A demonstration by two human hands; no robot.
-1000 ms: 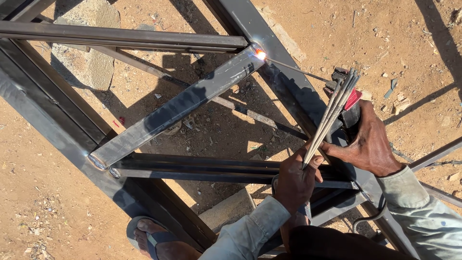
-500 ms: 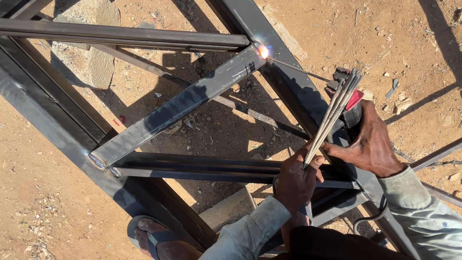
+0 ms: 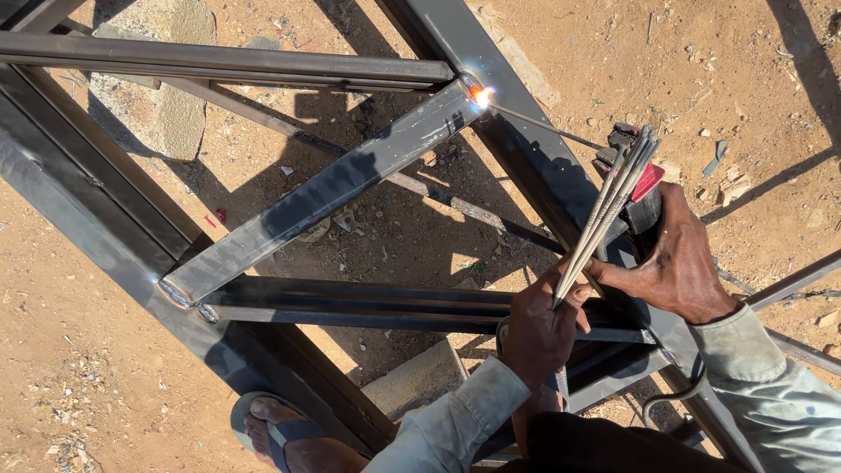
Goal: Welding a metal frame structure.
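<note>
Right hand (image 3: 679, 263), grip clamped on the black-and-red electrode holder (image 3: 644, 197), points its thin welding rod (image 3: 543, 125) toward ten o'clock to the glowing joint (image 3: 479, 95) on the grey steel frame (image 3: 333, 193); left hand (image 3: 539, 328), nearer the body, pinches a bundle of spare grey rods (image 3: 604, 210).

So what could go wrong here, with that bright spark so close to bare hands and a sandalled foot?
Three risks, as a judgement. The right hand holds the electrode holder ungloved, so spatter from the arc could burn skin. The left hand grips a bundle of spare rods close to the live rod, and they might touch it. The foot in an open sandal sits under the steel frame, exposed to falling hot slag.
</note>
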